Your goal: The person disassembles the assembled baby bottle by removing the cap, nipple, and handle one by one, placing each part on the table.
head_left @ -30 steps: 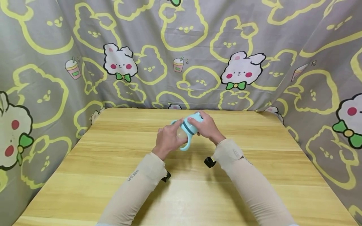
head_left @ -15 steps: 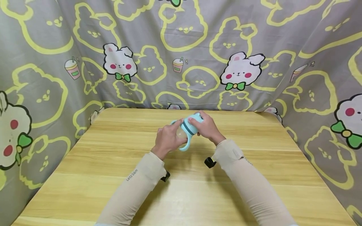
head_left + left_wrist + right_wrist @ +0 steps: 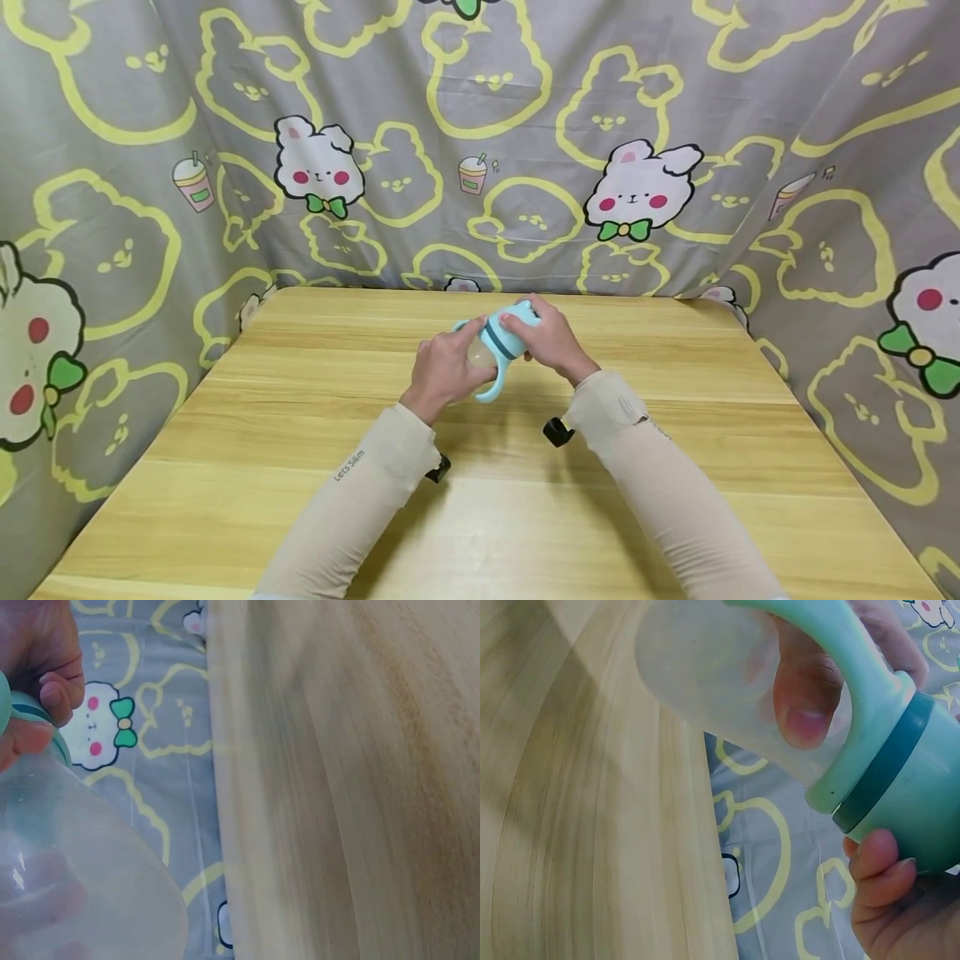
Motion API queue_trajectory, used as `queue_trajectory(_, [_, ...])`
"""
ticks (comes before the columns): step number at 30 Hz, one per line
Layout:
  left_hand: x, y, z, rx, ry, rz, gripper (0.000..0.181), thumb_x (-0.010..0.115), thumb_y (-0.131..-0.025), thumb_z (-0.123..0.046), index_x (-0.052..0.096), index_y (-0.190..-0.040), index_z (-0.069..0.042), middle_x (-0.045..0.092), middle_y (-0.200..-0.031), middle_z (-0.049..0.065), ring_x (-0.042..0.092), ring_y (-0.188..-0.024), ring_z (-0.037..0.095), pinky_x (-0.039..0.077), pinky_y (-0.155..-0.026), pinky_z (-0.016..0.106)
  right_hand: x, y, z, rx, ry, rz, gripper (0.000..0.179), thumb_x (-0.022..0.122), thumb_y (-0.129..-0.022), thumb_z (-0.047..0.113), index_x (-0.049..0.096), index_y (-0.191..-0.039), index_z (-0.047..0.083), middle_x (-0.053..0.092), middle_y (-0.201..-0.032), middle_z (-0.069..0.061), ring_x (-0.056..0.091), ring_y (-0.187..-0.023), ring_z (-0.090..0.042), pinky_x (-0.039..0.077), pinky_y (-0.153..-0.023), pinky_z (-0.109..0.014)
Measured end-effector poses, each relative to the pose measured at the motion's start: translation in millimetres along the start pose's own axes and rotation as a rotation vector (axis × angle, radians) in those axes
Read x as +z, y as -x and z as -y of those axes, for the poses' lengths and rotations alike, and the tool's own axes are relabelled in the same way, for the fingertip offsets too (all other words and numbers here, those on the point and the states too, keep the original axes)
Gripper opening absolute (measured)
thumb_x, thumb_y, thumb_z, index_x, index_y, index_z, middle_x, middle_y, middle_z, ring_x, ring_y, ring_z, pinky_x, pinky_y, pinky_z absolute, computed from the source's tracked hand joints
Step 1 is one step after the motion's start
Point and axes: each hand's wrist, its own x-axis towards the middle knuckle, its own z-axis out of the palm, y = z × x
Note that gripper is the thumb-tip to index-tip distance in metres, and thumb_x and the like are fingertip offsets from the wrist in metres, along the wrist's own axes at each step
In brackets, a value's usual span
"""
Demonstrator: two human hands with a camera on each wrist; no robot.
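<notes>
A baby bottle [image 3: 482, 354] with a translucent body, a teal cap [image 3: 922, 795] and curved side handles [image 3: 862, 682] is held tilted above the table. My left hand [image 3: 446, 367] grips the body, its thumb up near the collar. Around the cap, at the upper right end, my right hand [image 3: 553, 337] curls its fingers and thumb. The left wrist view shows the rounded clear base [image 3: 97, 885] with fingers visible through it. A dark green band [image 3: 885, 765] runs between cap and handle ring. The palm sides of both hands are mostly hidden.
A wood-grain table [image 3: 480, 517] lies under both arms. Grey curtains [image 3: 420, 83] with rabbit prints hang behind it and at both sides. Small black cameras [image 3: 557, 431] hang beneath the sleeved wrists.
</notes>
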Motion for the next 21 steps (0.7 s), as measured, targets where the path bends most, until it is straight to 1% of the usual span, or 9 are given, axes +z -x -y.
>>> queue_trajectory(4, [-0.5,-0.5,0.0,0.0,0.007,0.002,0.071,0.082,-0.068,-0.036,0.058,-0.132,-0.018,0.067,-0.078,0.008,0.055,-0.059,0.02,0.045,-0.06,0.043,-1.0,-0.4,1.2,-0.002,0.001,0.0,0.038,0.062,-0.093,0.036,0.055,-0.115,0.007,0.055,-0.086,-0.016,0.055,-0.067,-0.039,0.048,-0.049,-0.033])
queue_trajectory(7, [-0.9,-1.0,0.1,-0.002,0.01,0.004,0.071,0.082,-0.068,-0.036,0.058,-0.132,-0.017,0.067,-0.078,0.008,0.055,-0.058,0.02,0.044,-0.059,0.043,-1.4,-0.4,2.9,-0.004,0.001,0.003,0.038,0.062,-0.092,0.036,0.055,-0.115,0.007,0.055,-0.086,-0.016,0.055,-0.065,-0.037,0.048,-0.049,-0.033])
queue_trajectory(14, [-1.7,-2.4,0.9,0.006,0.012,0.008,0.071,0.082,-0.068,-0.036,0.058,-0.132,-0.018,0.067,-0.077,0.007,0.055,-0.059,0.019,0.044,-0.058,0.042,-2.8,-1.4,3.1,0.002,0.015,0.004,0.038,0.061,-0.092,0.037,0.055,-0.116,0.008,0.055,-0.089,-0.016,0.053,-0.064,-0.023,0.048,-0.049,-0.03])
queue_trajectory(19, [-3.5,-4.0,1.3,0.017,0.008,0.009,0.071,0.082,-0.068,-0.036,0.058,-0.132,-0.018,0.067,-0.076,0.007,0.054,-0.058,0.019,0.043,-0.057,0.04,-4.1,-2.6,2.7,-0.003,0.012,0.008,0.04,0.061,-0.093,0.037,0.054,-0.117,0.007,0.055,-0.089,-0.017,0.053,-0.064,-0.023,0.048,-0.049,-0.03])
queue_trajectory(21, [-3.9,-4.7,2.5,0.02,0.016,0.015,0.069,0.081,-0.068,-0.035,0.059,-0.131,-0.017,0.065,-0.073,0.007,0.053,-0.056,0.019,0.043,-0.055,0.039,-5.6,-3.4,2.4,-0.022,0.038,-0.002,0.04,0.062,-0.092,0.037,0.054,-0.117,0.007,0.055,-0.088,-0.016,0.052,-0.064,-0.023,0.048,-0.05,-0.031])
